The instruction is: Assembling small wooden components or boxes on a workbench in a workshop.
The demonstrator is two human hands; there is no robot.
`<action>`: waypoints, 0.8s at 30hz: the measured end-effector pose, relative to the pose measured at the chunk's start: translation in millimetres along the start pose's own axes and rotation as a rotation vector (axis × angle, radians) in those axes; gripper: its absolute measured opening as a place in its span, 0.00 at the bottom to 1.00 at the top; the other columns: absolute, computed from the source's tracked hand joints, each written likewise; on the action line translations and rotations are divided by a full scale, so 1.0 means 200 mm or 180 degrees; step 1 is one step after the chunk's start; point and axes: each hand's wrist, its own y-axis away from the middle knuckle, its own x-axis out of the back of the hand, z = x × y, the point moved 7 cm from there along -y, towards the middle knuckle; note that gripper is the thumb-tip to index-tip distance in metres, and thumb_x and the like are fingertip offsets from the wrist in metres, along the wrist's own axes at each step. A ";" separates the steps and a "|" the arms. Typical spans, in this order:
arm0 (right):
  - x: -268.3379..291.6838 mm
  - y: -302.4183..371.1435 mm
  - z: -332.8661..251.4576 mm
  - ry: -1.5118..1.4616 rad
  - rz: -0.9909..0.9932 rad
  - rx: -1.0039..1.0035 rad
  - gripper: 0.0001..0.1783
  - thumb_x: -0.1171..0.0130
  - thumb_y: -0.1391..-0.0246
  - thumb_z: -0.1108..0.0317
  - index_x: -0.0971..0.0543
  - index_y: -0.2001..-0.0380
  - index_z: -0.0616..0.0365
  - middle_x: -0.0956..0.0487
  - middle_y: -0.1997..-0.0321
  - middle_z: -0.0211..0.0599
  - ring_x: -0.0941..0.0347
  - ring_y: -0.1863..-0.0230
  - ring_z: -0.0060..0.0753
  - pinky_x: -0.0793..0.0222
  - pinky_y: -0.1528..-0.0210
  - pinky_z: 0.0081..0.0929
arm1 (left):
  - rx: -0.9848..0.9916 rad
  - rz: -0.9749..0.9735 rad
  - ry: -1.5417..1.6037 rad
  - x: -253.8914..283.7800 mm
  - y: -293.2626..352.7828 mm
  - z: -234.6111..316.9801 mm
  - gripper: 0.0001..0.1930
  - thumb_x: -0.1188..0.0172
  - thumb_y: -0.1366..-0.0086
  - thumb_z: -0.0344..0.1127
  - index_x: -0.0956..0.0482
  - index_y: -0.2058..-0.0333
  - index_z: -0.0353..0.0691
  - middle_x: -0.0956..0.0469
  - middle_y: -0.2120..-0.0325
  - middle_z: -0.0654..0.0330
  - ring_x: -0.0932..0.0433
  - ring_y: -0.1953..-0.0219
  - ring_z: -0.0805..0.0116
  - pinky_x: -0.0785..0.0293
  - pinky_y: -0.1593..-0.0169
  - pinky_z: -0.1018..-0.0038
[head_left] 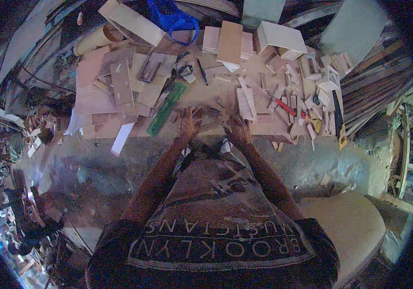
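My left hand (pixel 188 124) and my right hand (pixel 238 129) are at the near edge of the workbench (pixel 134 127), a short gap apart. Dim light and blur smear the fingers of both, so their grip does not show. Between the hands are small dark wooden pieces (pixel 210 111); whether I touch them is unclear. Left of my left hand lies a green ruler-like strip (pixel 167 110), slanting toward the edge. A pale wooden block (pixel 247 103) lies just beyond my right hand.
Thin wooden sheets (pixel 122 86) pile up on the left. A black pen (pixel 202 71) and black scissors (pixel 185 71) lie farther back. Small offcuts and a red-handled tool (pixel 286 107) crowd the right. Pale boxes (pixel 279 38) and a blue bag (pixel 172 19) stand at the back.
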 end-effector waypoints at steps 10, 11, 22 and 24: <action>0.07 -0.10 0.06 -0.0386 0.0725 -0.0497 0.35 0.39 0.52 0.55 0.34 0.40 0.51 0.37 0.35 0.44 0.44 0.34 0.53 0.51 0.36 0.55 | 0.0014 -0.0223 -0.0671 -0.21 -0.09 -0.09 0.40 0.48 0.38 0.54 0.51 0.35 0.36 0.39 0.40 0.41 0.41 0.39 0.40 0.50 0.35 0.49; 0.05 -0.10 0.04 -0.0270 0.0836 -0.0372 0.36 0.38 0.52 0.56 0.36 0.39 0.50 0.37 0.35 0.44 0.45 0.34 0.53 0.51 0.36 0.56 | -0.0022 -0.0239 -0.0664 -0.20 -0.12 -0.09 0.40 0.48 0.38 0.54 0.51 0.35 0.36 0.39 0.40 0.41 0.41 0.39 0.40 0.50 0.35 0.49; 0.19 -0.29 -0.19 -0.0291 0.1096 0.0439 0.30 0.37 0.56 0.63 0.29 0.46 0.49 0.30 0.43 0.44 0.38 0.39 0.49 0.43 0.42 0.49 | -0.0906 0.0088 -0.0569 -0.04 -0.15 -0.13 0.41 0.46 0.52 0.27 0.47 0.36 0.41 0.40 0.42 0.42 0.43 0.39 0.41 0.49 0.37 0.45; 0.32 -0.24 -0.20 -0.0649 0.1431 0.0579 0.27 0.38 0.55 0.66 0.28 0.48 0.50 0.27 0.48 0.44 0.34 0.46 0.47 0.38 0.47 0.45 | -0.0749 -0.0244 -0.0473 0.07 -0.16 -0.08 0.42 0.44 0.52 0.27 0.48 0.36 0.41 0.41 0.42 0.42 0.43 0.39 0.40 0.48 0.37 0.45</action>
